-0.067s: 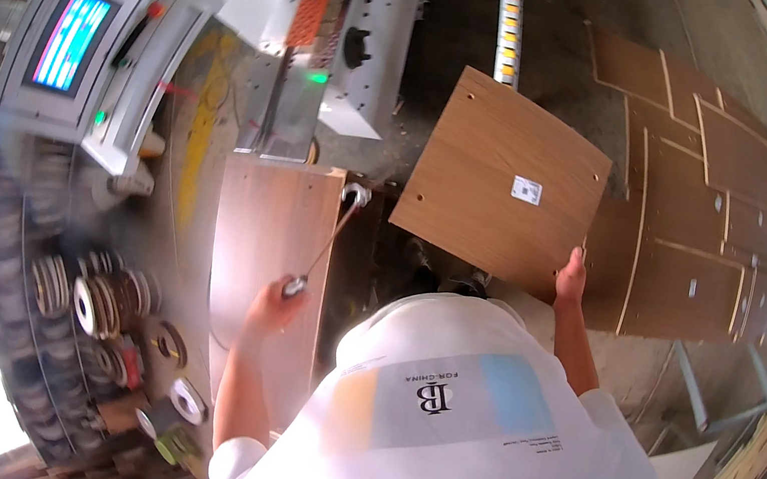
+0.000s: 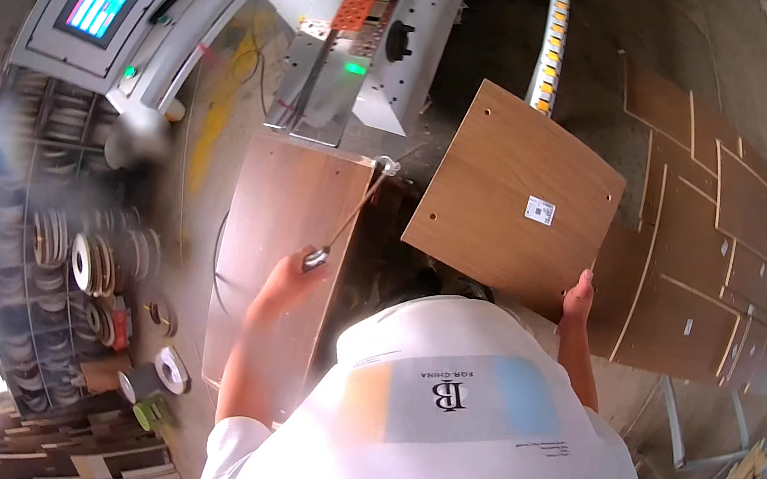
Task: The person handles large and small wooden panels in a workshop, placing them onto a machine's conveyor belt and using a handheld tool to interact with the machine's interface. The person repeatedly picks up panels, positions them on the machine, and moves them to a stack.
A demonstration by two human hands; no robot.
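My right hand [image 2: 578, 302] grips the near right corner of a brown wood-grain panel [image 2: 495, 177], thumb on top. The panel is roughly square, with small holes near its corners and a white label [image 2: 539, 211]. It is held tilted in front of me. My left hand [image 2: 291, 280] is closed around the silver-grey handle of a thin rod-like tool [image 2: 347, 218]. The rod slants away to a shiny metal piece [image 2: 384, 168]; whether the two are joined I cannot tell. Below the tool lies a long wood-grain board [image 2: 289, 198], with my left forearm over it.
A machine [image 2: 402, 70] with an orange part and a green light stands ahead. To its left is a control console [image 2: 104, 0] with a lit screen. Several brown panels [image 2: 686, 311] lie at the right. Rolls of edge strip [image 2: 92, 264] fill the left side.
The whole view has shifted, with the machine and console now farther right. My left hand and the tool sit slightly farther forward in the picture. Both hands keep their hold.
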